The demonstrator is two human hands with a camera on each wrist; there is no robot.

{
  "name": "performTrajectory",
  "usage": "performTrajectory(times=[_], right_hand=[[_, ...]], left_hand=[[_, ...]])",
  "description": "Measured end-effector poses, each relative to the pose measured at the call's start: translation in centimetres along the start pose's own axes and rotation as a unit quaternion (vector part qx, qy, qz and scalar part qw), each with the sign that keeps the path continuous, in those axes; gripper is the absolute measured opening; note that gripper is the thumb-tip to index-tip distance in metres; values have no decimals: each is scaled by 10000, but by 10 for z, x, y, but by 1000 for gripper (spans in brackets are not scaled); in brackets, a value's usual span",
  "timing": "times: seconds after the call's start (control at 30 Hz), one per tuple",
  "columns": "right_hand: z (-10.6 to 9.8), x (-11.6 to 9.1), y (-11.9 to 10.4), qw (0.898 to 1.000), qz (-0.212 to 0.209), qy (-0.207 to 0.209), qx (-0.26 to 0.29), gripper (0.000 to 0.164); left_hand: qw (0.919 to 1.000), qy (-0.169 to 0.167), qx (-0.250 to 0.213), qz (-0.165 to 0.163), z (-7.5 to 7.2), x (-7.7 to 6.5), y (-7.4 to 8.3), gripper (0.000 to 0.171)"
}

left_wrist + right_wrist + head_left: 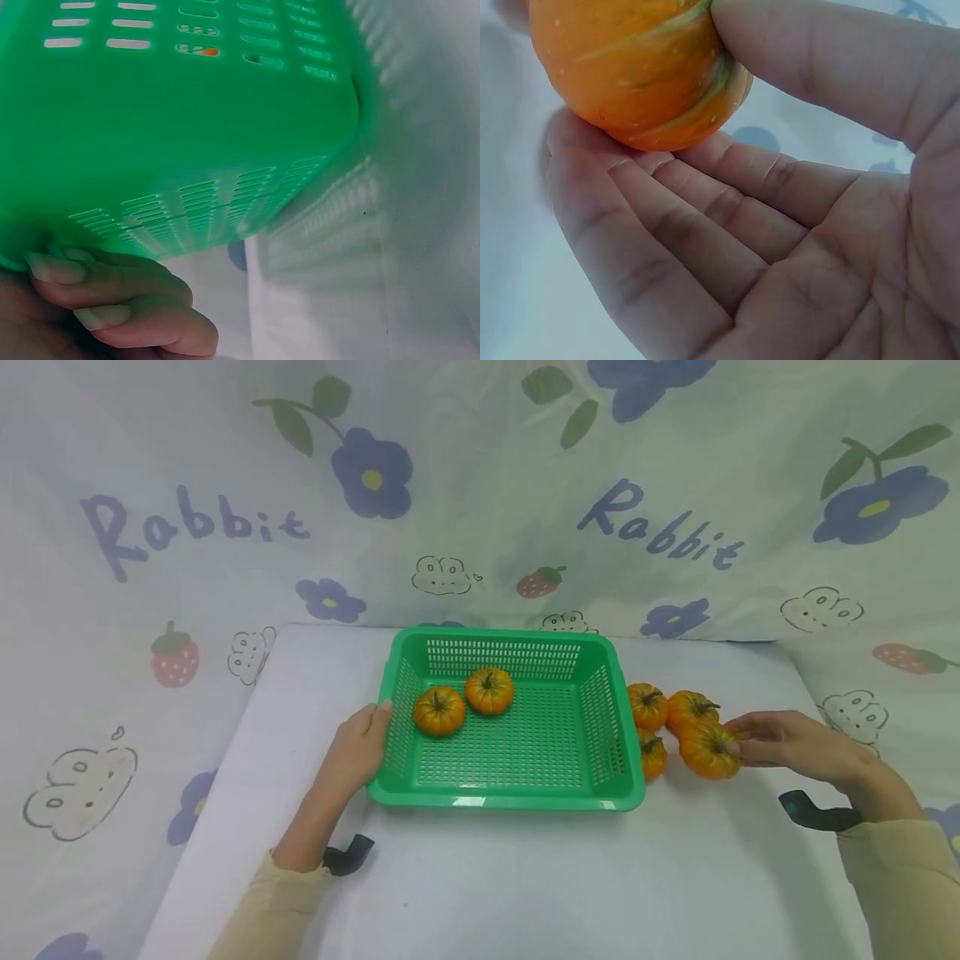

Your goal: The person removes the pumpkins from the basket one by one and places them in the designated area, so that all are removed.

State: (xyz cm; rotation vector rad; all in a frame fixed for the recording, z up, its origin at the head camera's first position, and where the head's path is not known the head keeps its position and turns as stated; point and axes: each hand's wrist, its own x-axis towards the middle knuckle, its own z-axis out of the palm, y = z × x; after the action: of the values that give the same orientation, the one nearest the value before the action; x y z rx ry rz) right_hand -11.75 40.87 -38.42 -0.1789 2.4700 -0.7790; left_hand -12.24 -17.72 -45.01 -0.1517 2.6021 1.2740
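Observation:
A green plastic basket (510, 802) stands on the white table, with two small orange pumpkins, one (439, 711) by its left wall and one (489, 691) behind. My left hand (356, 747) grips the basket's left rim, thumb on top; in the left wrist view its curled fingers (127, 285) lie against the outer wall. My right hand (798, 743) pinches another small pumpkin (708, 750) by thumb and fingers, to the right of the basket. In the right wrist view the thumb presses this pumpkin (637, 67) near its stem and the fingers lie beneath.
Beside the basket's right wall sit more pumpkins, one at the back (647, 706), one nearer the front (651, 756) partly hidden by the rim, and one (692, 710) just behind the held one. A patterned cloth (480, 510) hangs behind the white table (510, 885).

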Motion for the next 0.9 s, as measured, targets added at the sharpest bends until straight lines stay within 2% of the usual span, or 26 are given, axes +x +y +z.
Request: performTrajectory(times=[0.43, 0.77, 0.9], right_hand=[[14, 7, 25, 9988, 136, -25, 471, 59], [20, 18, 31, 9989, 322, -99, 318, 63], [21, 26, 33, 9980, 439, -156, 432, 67]], left_hand=[[9998, 6, -173, -111, 0, 0, -5, 66], [9997, 26, -209, -95, 1, -1, -2, 67], [9997, 0, -219, -65, 1, -1, 1, 64]])
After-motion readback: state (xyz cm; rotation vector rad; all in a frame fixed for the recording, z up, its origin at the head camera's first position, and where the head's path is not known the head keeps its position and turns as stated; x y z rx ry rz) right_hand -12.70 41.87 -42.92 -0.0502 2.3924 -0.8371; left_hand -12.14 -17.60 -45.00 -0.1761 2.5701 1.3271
